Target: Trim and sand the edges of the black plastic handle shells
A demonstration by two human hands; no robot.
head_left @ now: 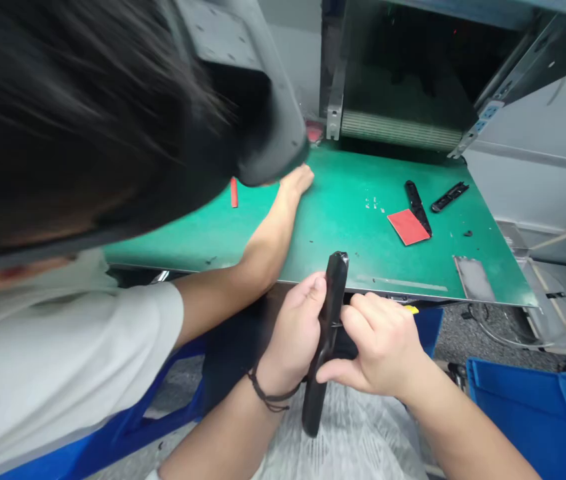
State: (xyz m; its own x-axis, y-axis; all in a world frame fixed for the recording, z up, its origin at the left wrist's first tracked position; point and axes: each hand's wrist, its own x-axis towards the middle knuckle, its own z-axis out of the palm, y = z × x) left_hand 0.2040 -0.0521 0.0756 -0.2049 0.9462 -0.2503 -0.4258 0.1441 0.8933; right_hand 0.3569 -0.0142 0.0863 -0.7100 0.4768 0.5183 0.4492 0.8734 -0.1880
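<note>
An elongated black plastic part (330, 333) is being gripped by both hands, held upright just off the front edge of the green-matted worktop (343, 227). The left hand (295, 333) is being closed around its side, while the right hand (377, 347) is being curled against it, fingers pressing at its edge. A long black strip (417, 205) and a shorter black strip (450, 197) are not being handled, lying near a red pad (407, 227). A co-worker's hand (297, 180) is being rested on the worktop, beyond a red tube (233, 192).
</note>
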